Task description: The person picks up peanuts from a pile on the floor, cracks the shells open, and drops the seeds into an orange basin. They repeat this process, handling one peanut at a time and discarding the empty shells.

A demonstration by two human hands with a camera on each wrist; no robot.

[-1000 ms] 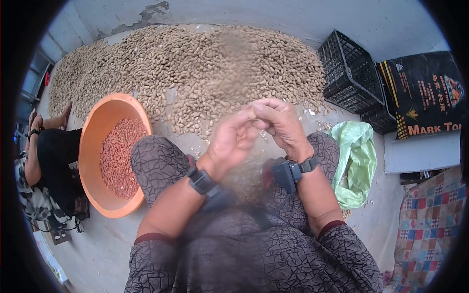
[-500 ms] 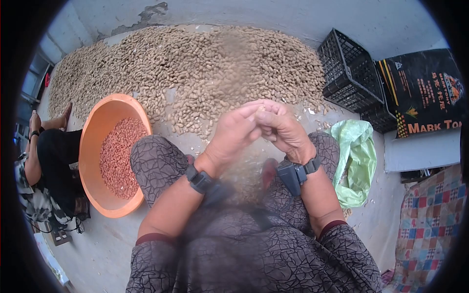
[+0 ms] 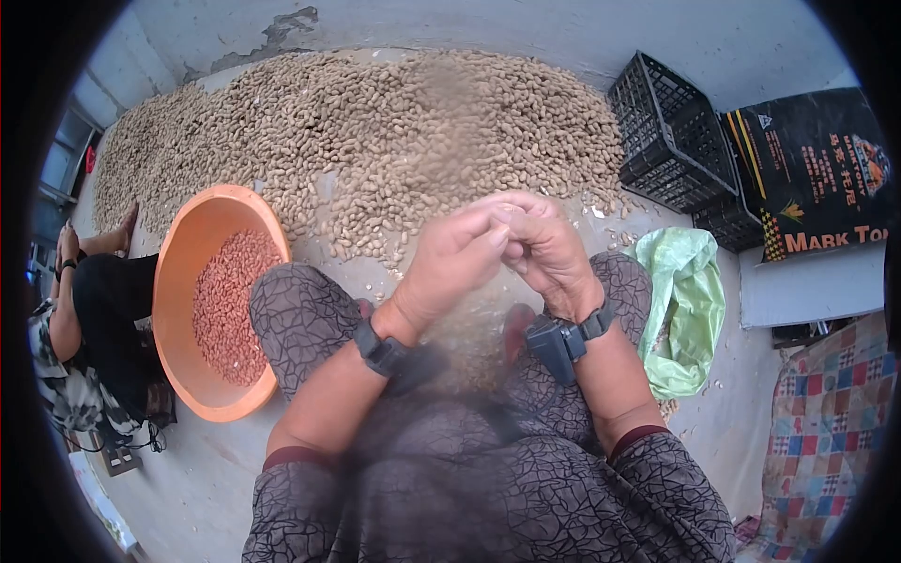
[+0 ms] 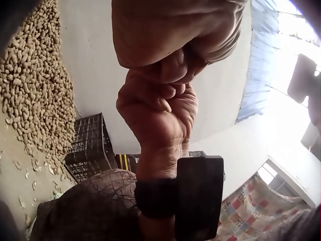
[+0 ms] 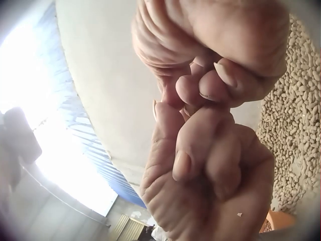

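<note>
My left hand (image 3: 449,261) and right hand (image 3: 556,253) meet at the fingertips above the lap, fingers curled inward. In the right wrist view, a small brownish peanut (image 5: 186,112) shows partly between the pinching fingertips of the right hand (image 5: 215,40) above and the left hand (image 5: 210,175) below. The fingers cover most of it. In the left wrist view the left hand (image 4: 175,32) hides the held thing, with the right hand (image 4: 160,113) beyond.
Unshelled peanuts (image 3: 328,131) spread along the wall. An orange basin (image 3: 175,310) of reddish kernels (image 3: 235,310) stands left, near another seated person (image 3: 103,291). On the right are a green bag (image 3: 668,272), black crates (image 3: 671,131), a printed black sack (image 3: 817,178) and checkered cloth (image 3: 817,432).
The hands have drawn closer, and the left fingers have moved in against the right fingertips. A pale bit seen at the fingertips half a second ago is now mostly covered.
</note>
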